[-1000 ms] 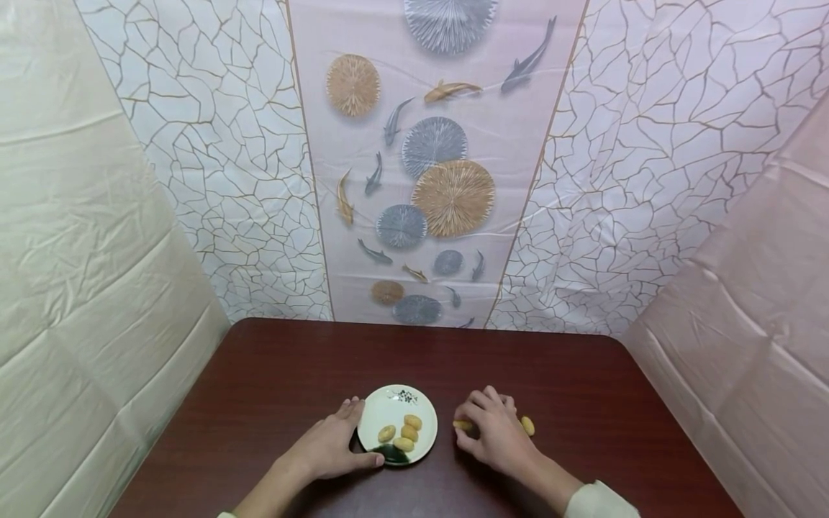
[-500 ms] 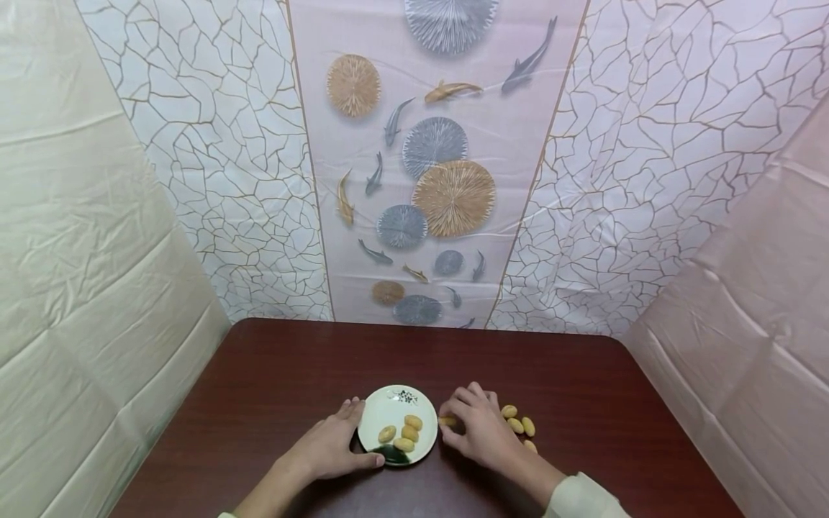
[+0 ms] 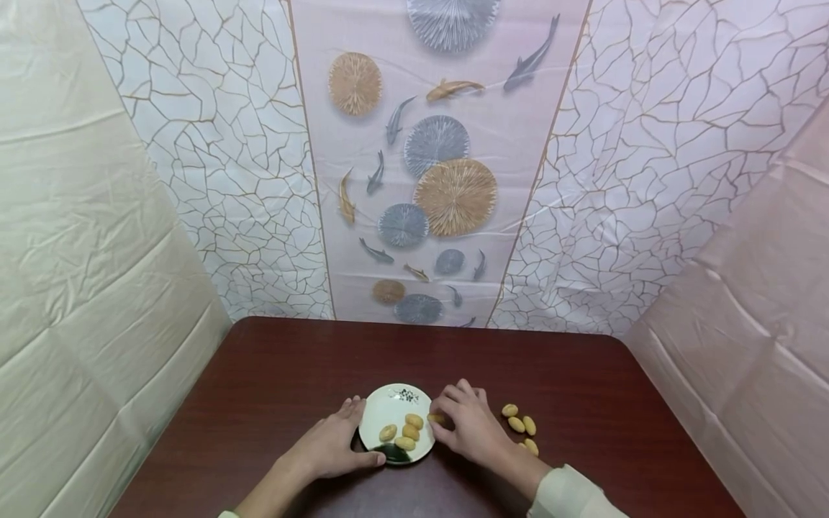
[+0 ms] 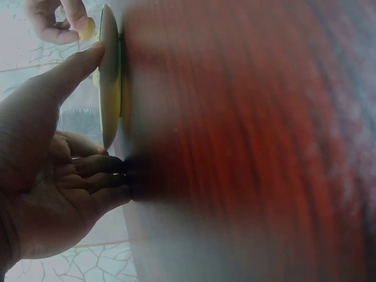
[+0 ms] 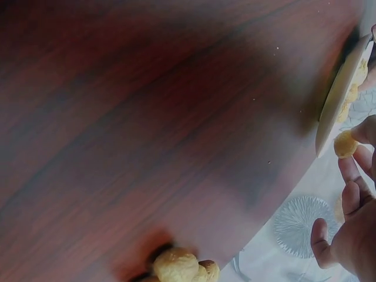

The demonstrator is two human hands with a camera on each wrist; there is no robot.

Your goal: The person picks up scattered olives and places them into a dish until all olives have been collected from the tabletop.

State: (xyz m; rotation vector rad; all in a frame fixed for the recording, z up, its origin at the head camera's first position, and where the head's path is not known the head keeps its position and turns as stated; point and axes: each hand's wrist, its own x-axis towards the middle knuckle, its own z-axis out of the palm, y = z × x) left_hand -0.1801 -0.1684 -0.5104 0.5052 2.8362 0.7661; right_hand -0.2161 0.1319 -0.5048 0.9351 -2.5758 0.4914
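My left hand (image 3: 329, 440) holds the left side of a small round plate (image 3: 376, 414), its thumb (image 4: 91, 56) on the near rim and its forefinger at the far-left edge. The plate is cream with a dark green patch and a small floral print. Several yellow oval snack pieces (image 3: 411, 432) lie on it. Between thumb and fingers, my right hand (image 3: 471, 428) pinches another yellow snack piece (image 5: 345, 144) just above the plate's right rim. Further right on the table, several more snack pieces (image 3: 516, 424) lie loose, some partly behind the right wrist.
The dark red-brown wooden table (image 3: 291, 374) has rounded far corners. A patterned cloth backdrop (image 3: 414, 252) hangs behind it, and pale cloth walls (image 3: 110, 324) flank it on both sides.
My right hand has moved left with the pinched snack piece, from beside the loose ones to the plate's right rim. More loose pieces show behind it. My left hand has stayed put.
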